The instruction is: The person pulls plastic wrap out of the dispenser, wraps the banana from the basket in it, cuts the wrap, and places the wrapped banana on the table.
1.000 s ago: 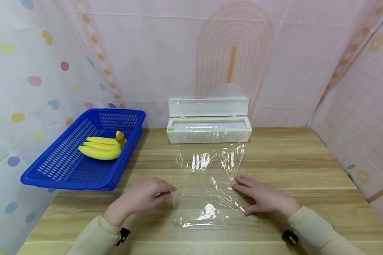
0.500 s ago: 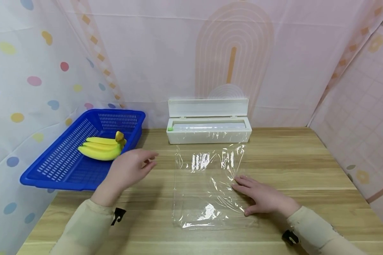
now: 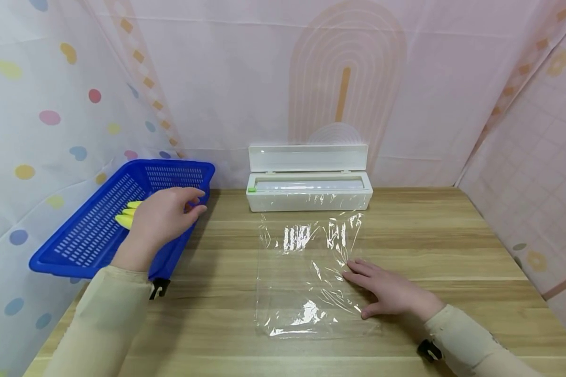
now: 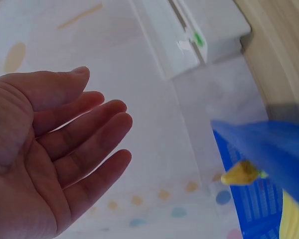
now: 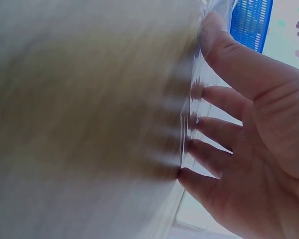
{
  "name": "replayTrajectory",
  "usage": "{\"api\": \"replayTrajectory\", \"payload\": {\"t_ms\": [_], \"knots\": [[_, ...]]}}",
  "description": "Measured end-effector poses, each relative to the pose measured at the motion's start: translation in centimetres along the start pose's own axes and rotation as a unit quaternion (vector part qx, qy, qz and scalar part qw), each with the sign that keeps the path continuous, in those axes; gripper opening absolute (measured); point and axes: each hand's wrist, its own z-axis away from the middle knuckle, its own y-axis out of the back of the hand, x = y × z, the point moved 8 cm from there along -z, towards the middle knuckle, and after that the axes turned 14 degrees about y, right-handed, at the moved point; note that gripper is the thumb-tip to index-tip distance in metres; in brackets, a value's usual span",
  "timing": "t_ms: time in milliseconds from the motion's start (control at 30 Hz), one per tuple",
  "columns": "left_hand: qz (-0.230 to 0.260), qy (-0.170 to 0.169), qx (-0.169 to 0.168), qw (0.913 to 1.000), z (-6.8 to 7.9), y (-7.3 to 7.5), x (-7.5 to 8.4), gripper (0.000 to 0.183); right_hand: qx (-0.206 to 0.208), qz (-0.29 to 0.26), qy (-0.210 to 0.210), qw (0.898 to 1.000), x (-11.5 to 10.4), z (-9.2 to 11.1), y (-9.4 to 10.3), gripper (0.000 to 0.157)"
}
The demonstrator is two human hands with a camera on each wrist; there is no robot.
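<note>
My left hand (image 3: 165, 217) is over the right side of the blue basket (image 3: 82, 271), its fingers relaxed and holding nothing. Beneath it, partly hidden, lies a bunch of yellow bananas (image 3: 124, 220); in the left wrist view their brown stem (image 4: 241, 173) shows past the basket wall. A sheet of clear plastic wrap (image 3: 287, 293) is spread on the table, running out from the white wrap dispenser (image 3: 309, 201) at the back. With spread fingertips my right hand (image 3: 391, 290) presses on the sheet's right edge, as the right wrist view also shows.
The dispenser's lid (image 3: 308, 158) stands raised toward the back curtain (image 3: 226, 78), and a small green slider (image 3: 252, 189) sits at its left end. Patterned cloth hangs along both sides of the wooden table (image 3: 443, 235).
My left hand has left the plastic wrap's left edge and moved left and away from me, over the basket and bananas. The right hand has stayed in place on the wrap.
</note>
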Motion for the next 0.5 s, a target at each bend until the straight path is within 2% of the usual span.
{"api": "replayTrajectory", "payload": {"t_ms": [300, 500], "knots": [[-0.017, 0.080, -0.059, 0.9949, -2.2, 0.9, -2.8, 0.040, -0.001, 0.002, 0.000, 1.000, -0.1, 0.0, 0.1, 0.089], [-0.009, 0.123, -0.085, 0.9888, -3.4, 1.0, -4.6, 0.046, -0.003, 0.002, 0.000, 1.000, -0.1, 0.0, 0.1, 0.089]]}}
